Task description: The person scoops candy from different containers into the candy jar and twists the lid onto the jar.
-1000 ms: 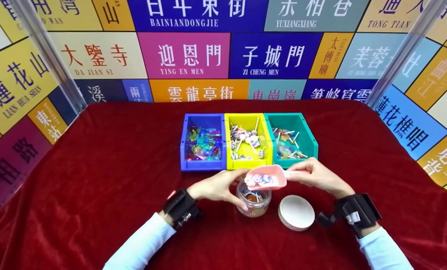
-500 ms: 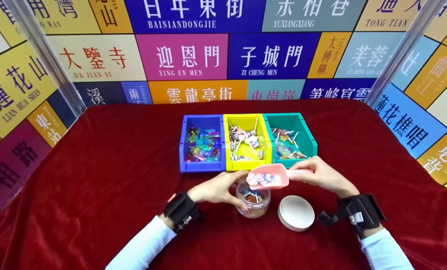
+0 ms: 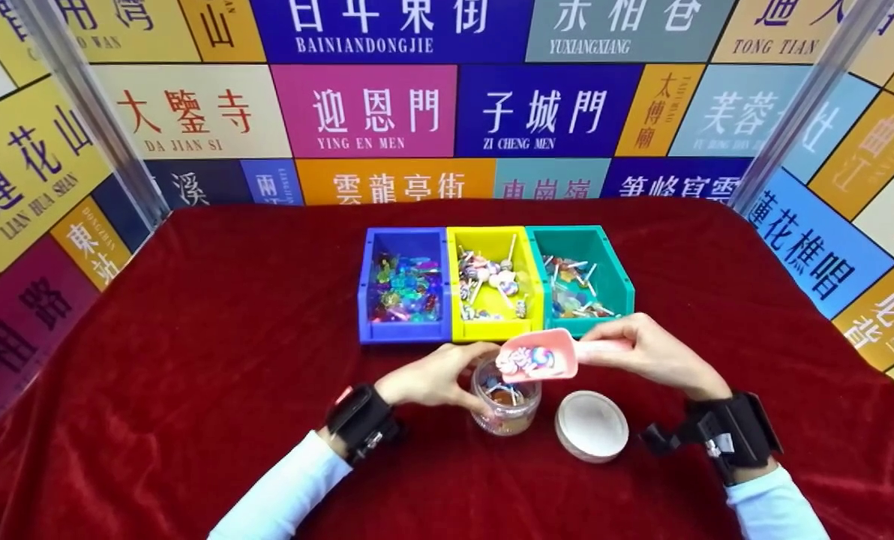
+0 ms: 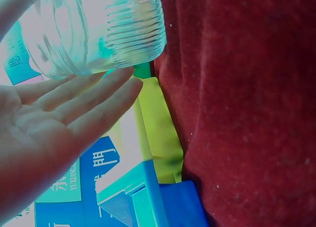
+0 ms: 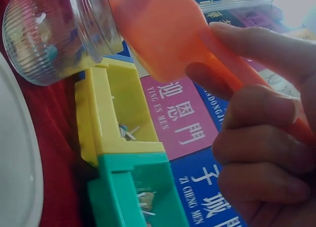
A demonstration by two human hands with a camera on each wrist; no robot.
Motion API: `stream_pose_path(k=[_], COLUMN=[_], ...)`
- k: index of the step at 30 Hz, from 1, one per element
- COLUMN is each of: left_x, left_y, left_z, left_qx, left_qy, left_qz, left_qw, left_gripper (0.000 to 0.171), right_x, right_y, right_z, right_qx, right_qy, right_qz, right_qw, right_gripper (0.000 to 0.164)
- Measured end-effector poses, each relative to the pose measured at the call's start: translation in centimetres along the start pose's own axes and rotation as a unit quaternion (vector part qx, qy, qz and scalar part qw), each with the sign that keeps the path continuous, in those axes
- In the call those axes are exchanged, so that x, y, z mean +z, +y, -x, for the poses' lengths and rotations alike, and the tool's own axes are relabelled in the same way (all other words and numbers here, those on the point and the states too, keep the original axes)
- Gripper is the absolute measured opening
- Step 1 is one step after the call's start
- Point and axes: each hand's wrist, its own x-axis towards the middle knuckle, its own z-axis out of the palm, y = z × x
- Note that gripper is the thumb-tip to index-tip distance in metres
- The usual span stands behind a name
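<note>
We see the left hand [image 3: 436, 376], its grip around a glass jar [image 3: 505, 421] on the red-draped tabletop [image 3: 229, 315]; the right hand [image 3: 653, 356] clasps a pink scoop [image 5: 165, 34] of swirled candies [image 3: 528, 361] over the jar.

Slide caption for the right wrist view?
Right hand grips a pink scoop at the rim of a glass jar, yellow bin and green bin beyond.

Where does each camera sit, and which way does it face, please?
Head: on the head, facing forward and down at the jar; left hand, right hand and sleeves show.
Left wrist: on that wrist, facing the jar; left hand shows.
Right wrist: on that wrist, facing the scoop; right hand shows.
Wrist views share the jar.
</note>
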Motion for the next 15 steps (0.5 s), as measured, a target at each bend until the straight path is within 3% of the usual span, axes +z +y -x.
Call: stream_pose_path(k=[15], left_x=[-0.1], left_y=[-0.1], left_z=[0.0], left_qx=[0.007], left_qy=[0.004], left_qz=[-0.006], left_qw=[0.9999], left_gripper=[0.069], right_x=[0.4], right_y=[-2.1], right_z=[0.8], right_qx=[-0.058], right_qy=[0.053], right_qz=[0.127], right_qw=[0.989], right_gripper=[0.013])
